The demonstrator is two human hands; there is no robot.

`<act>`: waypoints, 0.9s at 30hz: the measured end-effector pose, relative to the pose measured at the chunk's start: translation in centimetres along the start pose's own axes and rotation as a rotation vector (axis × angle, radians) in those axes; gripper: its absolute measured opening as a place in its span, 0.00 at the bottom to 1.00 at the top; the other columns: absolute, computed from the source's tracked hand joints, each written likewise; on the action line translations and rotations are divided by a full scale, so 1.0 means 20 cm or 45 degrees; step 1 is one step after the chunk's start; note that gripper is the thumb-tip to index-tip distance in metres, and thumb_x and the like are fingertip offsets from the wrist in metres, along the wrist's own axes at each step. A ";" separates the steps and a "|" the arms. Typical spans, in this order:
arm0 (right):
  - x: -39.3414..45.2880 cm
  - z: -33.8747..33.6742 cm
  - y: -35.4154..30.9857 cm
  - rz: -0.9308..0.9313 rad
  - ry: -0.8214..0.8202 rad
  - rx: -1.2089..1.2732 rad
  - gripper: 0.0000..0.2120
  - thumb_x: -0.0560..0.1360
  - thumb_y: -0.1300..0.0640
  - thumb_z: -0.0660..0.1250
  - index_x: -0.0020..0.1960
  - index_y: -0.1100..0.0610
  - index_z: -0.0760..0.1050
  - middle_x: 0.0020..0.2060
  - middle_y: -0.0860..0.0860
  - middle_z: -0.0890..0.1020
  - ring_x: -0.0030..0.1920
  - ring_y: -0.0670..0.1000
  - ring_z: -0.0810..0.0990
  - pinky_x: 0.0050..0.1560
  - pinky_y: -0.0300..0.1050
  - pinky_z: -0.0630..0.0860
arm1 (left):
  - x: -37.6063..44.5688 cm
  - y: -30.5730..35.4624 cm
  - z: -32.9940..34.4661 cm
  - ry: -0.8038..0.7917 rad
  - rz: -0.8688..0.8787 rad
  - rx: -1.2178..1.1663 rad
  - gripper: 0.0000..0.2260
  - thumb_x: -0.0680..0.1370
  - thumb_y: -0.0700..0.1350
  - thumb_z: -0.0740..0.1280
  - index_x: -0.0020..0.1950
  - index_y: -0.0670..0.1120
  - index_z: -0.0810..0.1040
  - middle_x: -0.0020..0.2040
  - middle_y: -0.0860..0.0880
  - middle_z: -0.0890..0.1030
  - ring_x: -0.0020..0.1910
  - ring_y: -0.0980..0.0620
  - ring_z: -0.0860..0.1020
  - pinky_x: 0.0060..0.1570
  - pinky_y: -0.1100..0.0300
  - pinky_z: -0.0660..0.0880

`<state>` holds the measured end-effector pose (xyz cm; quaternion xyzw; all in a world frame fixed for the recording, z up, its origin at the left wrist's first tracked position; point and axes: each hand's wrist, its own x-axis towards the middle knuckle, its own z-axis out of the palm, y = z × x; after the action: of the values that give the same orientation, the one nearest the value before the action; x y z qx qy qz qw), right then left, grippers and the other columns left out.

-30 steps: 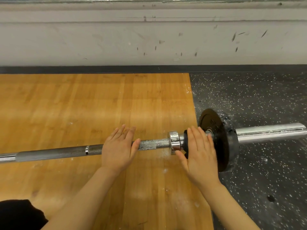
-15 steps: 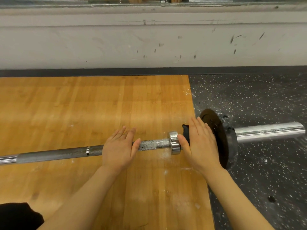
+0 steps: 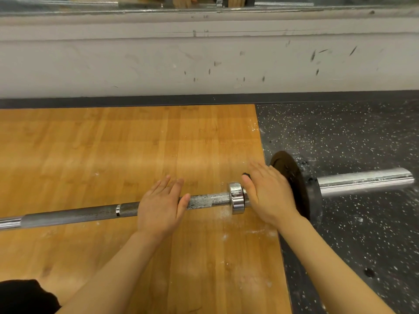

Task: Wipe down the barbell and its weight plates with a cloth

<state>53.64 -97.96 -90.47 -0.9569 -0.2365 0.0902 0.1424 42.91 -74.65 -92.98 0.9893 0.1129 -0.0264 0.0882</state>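
**Right hand and cloth creep up the collar side of the plate**

At the left edge of the wooden floor the barbell [image 3: 90, 211] lies flat, its shaft running right toward the rubber floor [image 3: 340, 137]. The left hand [image 3: 159, 206] rests on the shaft with fingers straight and together, thumb along the bar: a flat, pressing grip that wraps nothing, and it sits where it did a second ago. Just right of it come a chalk-dusted stretch of knurling and the shiny collar [image 3: 237, 198].

Beyond the collar the right hand [image 3: 268, 196] lies flat with straight fingers, pressing a dark cloth [image 3: 246, 176] between the collar and the weight plate [image 3: 301, 189]. Only a corner of the cloth shows past the fingertips. Over the last second this hand has slid up and slightly left, so less cloth is visible. That suggests the inner face of the plate is being wiped now, while the chalky shaft and the bare sleeve [image 3: 362, 181], which reaches toward the right edge of the rubber floor, likely remain to be done.
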 end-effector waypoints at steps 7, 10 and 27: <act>-0.15 0.04 0.03 -0.101 0.064 0.083 0.27 0.80 0.48 0.45 0.74 0.56 0.67 0.73 0.50 0.68 0.74 0.49 0.62 0.76 0.47 0.53 | -0.01 0.00 0.00 -0.016 0.005 -0.007 0.31 0.83 0.59 0.42 0.60 0.43 0.80 0.53 0.44 0.84 0.61 0.44 0.79 0.55 0.50 0.76; -0.19 0.06 0.04 -0.107 0.112 0.028 0.26 0.81 0.47 0.46 0.73 0.56 0.67 0.73 0.50 0.68 0.75 0.50 0.62 0.76 0.50 0.54 | 0.00 0.00 0.00 -0.026 0.020 -0.013 0.32 0.83 0.59 0.41 0.61 0.42 0.79 0.53 0.44 0.84 0.62 0.44 0.78 0.56 0.50 0.76; -0.25 0.25 0.01 -0.111 0.577 0.017 0.20 0.80 0.56 0.56 0.68 0.62 0.72 0.66 0.57 0.75 0.70 0.56 0.67 0.73 0.53 0.59 | 0.02 -0.01 0.00 0.047 0.057 0.014 0.31 0.83 0.59 0.43 0.59 0.42 0.80 0.51 0.43 0.84 0.59 0.44 0.80 0.54 0.51 0.77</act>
<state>48.19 -99.39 -94.71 -0.9407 -0.2389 -0.1315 0.2019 43.18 -74.37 -93.08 0.9924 0.0921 -0.0068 0.0813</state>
